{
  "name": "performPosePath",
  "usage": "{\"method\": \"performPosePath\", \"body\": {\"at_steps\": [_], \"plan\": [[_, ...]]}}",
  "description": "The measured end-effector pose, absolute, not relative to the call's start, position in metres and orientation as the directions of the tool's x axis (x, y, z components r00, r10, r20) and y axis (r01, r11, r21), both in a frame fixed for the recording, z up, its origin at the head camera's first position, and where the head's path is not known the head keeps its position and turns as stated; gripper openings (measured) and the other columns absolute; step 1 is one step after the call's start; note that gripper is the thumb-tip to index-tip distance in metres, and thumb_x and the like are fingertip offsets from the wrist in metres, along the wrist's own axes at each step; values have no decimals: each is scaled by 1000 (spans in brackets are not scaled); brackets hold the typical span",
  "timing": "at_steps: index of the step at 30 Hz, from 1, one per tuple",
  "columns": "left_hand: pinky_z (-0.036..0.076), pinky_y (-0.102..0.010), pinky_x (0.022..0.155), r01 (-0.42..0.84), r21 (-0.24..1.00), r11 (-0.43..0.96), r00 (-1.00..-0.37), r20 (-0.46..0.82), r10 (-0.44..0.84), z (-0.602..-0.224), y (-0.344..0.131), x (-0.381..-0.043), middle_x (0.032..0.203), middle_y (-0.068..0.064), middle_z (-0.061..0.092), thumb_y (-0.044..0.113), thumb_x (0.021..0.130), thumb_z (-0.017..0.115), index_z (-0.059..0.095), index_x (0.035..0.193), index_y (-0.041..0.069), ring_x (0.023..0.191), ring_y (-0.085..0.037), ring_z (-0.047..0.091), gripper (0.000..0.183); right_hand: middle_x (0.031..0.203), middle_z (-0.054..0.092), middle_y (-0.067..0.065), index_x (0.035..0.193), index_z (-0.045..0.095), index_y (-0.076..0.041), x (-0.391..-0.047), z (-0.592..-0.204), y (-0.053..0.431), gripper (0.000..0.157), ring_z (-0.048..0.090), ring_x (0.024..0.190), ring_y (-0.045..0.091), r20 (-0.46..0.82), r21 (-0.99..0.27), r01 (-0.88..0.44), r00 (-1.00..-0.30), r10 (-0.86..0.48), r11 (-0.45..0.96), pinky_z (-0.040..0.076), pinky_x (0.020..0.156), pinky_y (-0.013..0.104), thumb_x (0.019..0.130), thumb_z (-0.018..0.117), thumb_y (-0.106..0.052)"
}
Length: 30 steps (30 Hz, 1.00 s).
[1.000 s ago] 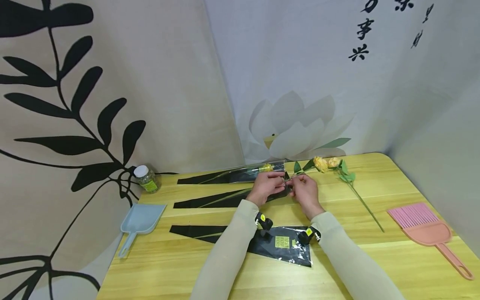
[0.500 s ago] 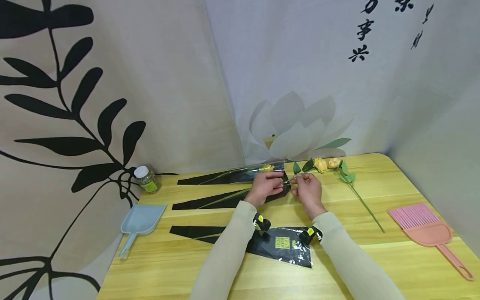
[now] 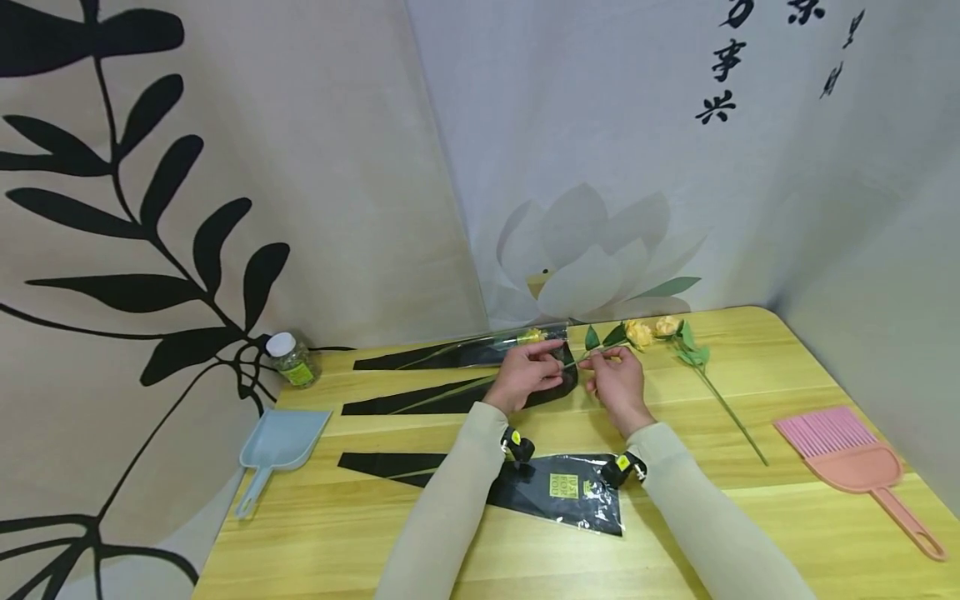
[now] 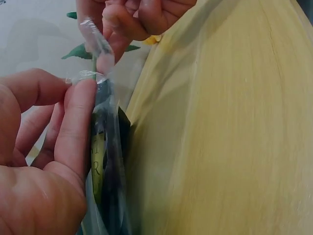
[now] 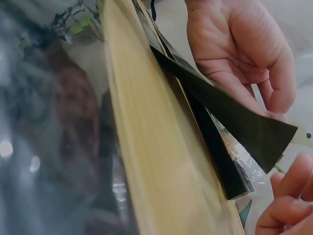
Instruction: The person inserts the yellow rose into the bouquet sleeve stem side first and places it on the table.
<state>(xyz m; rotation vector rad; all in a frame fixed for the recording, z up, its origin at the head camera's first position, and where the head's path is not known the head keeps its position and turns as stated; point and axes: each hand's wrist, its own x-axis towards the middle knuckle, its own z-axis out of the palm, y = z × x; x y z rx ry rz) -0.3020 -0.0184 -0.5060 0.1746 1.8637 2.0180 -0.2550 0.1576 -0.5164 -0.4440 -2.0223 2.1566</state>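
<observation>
My left hand [image 3: 527, 379] pinches the clear plastic mouth of a black flower sleeve [image 4: 110, 161], the middle of three such sleeves on the table. With thumb and fingertips my right hand [image 3: 618, 385] pinches the thin green stem of a yellow rose [image 3: 639, 335], just right of the sleeve's mouth. The stem's lower end runs toward the sleeve; how deep it reaches is hidden by my left hand. Dark green leaves [image 3: 615, 335] stick out past my right fingers. In the right wrist view the sleeve's black edge [image 5: 259, 137] stands up between both hands.
A second yellow rose [image 3: 667, 326] lies to the right. One sleeve [image 3: 435, 355] with a yellow flower lies behind, another sleeve [image 3: 562, 492] in front. A blue dustpan [image 3: 283, 440] and lidded jar [image 3: 293, 360] stand left; a pink brush-like dustpan [image 3: 855, 458] lies right.
My hands have moved slightly apart, the right one a little to the right along the stem. The held rose has shifted slightly left, toward the sleeve.
</observation>
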Motion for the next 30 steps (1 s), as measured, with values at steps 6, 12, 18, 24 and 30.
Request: {"method": "performPosePath", "body": {"at_steps": [6, 12, 18, 24, 30], "plan": [[67, -35, 86, -170, 985, -36, -923, -147, 355, -506, -20, -302, 99, -8, 69, -5, 95, 68, 73, 136, 11, 91, -15, 75, 44, 97, 81, 9, 113, 53, -5, -255, -514, 156, 15, 56, 49, 8, -115, -993, 102, -944, 309, -58, 43, 43, 21, 109, 57, -19], [66, -35, 86, -173, 983, -61, -929, -142, 340, -505, -18, -303, 97, -6, 69, -5, 95, 67, 74, 135, 9, 89, -15, 75, 42, 99, 80, 11, 110, 61, -1, -257, -512, 154, 17, 58, 53, 10, -108, -994, 101, -941, 322, -38, 46, 46, 21, 105, 64, -16], [67, -33, 85, -168, 983, -75, -932, -134, 336, -503, -17, -304, 96, -6, 69, -3, 96, 68, 74, 134, 9, 87, -16, 75, 40, 87, 73, 3, 103, 69, -2, -257, -512, 150, 19, 61, 66, 14, -109, -992, 123, -932, 347, 19, 49, 53, 21, 100, 71, -20], [67, -33, 84, -158, 984, -78, -937, -124, 327, -502, -13, -304, 93, -4, 69, -3, 97, 68, 74, 134, 9, 87, -14, 74, 39, 77, 65, -8, 104, 71, 1, -257, -514, 143, 24, 60, 66, 16, -106, -990, 132, -930, 353, 49, 48, 54, 23, 99, 74, -23], [65, -41, 91, -151, 985, -82, -940, -118, 319, -503, -12, -304, 93, -4, 71, -3, 97, 68, 74, 135, 8, 87, -14, 74, 40, 78, 67, -9, 107, 74, 2, -257, -516, 138, 25, 60, 66, 12, -96, -991, 123, -925, 367, 52, 49, 56, 21, 98, 76, -22]]}}
